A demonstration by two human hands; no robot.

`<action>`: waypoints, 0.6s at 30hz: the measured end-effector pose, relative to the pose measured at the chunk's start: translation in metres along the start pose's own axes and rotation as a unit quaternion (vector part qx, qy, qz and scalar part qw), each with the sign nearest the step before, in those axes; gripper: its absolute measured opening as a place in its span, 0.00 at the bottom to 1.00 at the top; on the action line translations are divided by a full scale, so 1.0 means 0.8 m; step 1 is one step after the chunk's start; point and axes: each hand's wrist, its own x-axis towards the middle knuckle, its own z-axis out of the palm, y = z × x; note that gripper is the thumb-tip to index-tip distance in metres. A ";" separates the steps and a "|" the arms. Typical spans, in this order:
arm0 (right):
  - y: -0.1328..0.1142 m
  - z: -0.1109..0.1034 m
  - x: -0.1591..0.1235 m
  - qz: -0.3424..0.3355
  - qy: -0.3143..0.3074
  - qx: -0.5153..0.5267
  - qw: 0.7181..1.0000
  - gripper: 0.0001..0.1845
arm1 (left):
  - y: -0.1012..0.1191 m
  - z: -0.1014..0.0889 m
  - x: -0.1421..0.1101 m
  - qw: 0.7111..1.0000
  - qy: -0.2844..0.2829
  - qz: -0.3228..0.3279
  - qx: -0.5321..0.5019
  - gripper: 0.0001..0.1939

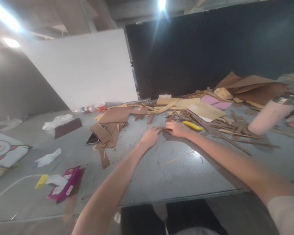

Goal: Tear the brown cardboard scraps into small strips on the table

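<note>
Over the middle of the grey table, my left hand and my right hand meet almost fingertip to fingertip. Between them is a small dark brown strip, which looks like leather or card; the fingers of both hands are closed on its ends and hide part of it. A yellow utility knife lies just right of my right hand. Behind the hands are narrow brown offcuts. To the left, flat brown pieces are stacked partly over a phone.
A pink bottle stands right among long brown strips. Tan sheets and a large folded brown sheet lie behind. At left are a purple wipes pack, a crumpled tissue and a cable. The table's front edge is near me.
</note>
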 end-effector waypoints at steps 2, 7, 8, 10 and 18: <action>0.002 -0.004 -0.003 -0.011 0.001 -0.003 1.000 0.12 | 0.001 0.000 0.000 1.000 -0.005 0.003 0.012 0.25; 0.002 -0.007 -0.002 -0.025 -0.002 -0.002 1.000 0.13 | 0.003 0.001 0.001 0.999 -0.012 0.010 0.043 0.25; 0.002 -0.007 -0.002 -0.025 -0.004 0.001 1.000 0.13 | 0.003 0.000 0.002 0.999 -0.015 0.014 0.050 0.24; 0.000 -0.007 -0.001 -0.020 -0.004 0.014 1.000 0.13 | 0.003 0.000 0.002 0.998 -0.023 0.019 0.063 0.24; -0.002 -0.005 0.001 0.043 0.016 0.077 0.996 0.19 | 0.005 0.000 0.004 0.995 -0.031 0.030 0.091 0.24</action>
